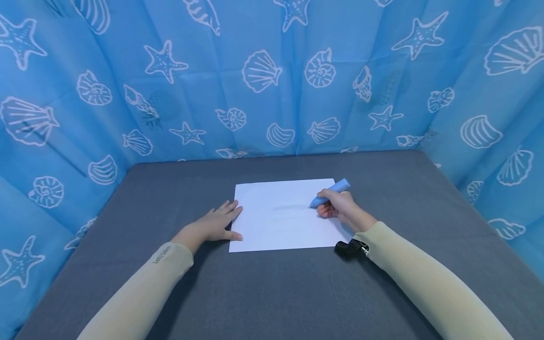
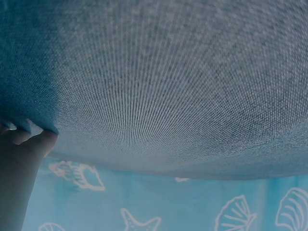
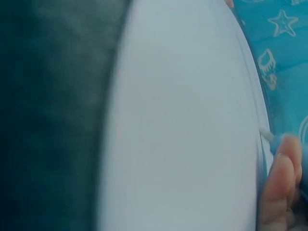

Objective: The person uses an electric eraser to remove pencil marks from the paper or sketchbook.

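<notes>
A white sheet of paper (image 1: 272, 231) lies flat on the grey cloth, with a faint line or crease near its middle. My left hand (image 1: 212, 225) rests with spread fingers at the sheet's left edge, fingertips and thumb on the paper. Toward the right side, my right hand (image 1: 342, 206) grips a thick blue pen (image 1: 341, 185), tilted with its tip down at or just over the paper. In the right wrist view, curled fingers (image 3: 279, 178) hold the pen (image 3: 274, 140) beside the sheet (image 3: 183, 120). The left wrist view catches only part of the left hand (image 2: 24, 154).
Grey cloth (image 1: 272, 293) covers the table around the sheet. A blue curtain (image 1: 289, 108) with white shells and starfish hangs behind and at both sides. A black wrist device (image 1: 349, 248) hangs at the right cuff, near the paper's lower right corner.
</notes>
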`<state>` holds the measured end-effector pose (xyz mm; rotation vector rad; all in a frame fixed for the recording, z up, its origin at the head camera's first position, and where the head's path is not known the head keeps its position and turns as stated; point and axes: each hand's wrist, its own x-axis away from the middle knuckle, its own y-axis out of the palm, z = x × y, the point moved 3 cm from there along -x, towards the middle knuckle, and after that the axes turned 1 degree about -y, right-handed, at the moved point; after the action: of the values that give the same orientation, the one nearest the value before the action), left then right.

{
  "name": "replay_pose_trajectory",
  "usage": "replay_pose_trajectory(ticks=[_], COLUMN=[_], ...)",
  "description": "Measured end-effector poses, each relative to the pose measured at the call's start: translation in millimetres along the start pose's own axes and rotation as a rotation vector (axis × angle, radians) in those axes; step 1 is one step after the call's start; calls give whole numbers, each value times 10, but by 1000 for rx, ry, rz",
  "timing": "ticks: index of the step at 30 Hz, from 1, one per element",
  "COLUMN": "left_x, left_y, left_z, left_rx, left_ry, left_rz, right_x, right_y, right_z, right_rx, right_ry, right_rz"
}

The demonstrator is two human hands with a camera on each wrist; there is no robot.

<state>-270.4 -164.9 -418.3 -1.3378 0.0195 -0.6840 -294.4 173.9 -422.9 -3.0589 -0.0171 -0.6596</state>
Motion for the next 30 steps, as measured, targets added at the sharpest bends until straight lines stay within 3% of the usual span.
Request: replay_pose_trajectory(ticks=[30], left_x=[-33], left_y=[32], left_z=[-52], left_rx=[1], left_ry=[5], left_rz=[-4], right_x=[-17], right_y=[20], right_z=[4], right_rx=[6], right_ry=[-9], right_rz=[24])
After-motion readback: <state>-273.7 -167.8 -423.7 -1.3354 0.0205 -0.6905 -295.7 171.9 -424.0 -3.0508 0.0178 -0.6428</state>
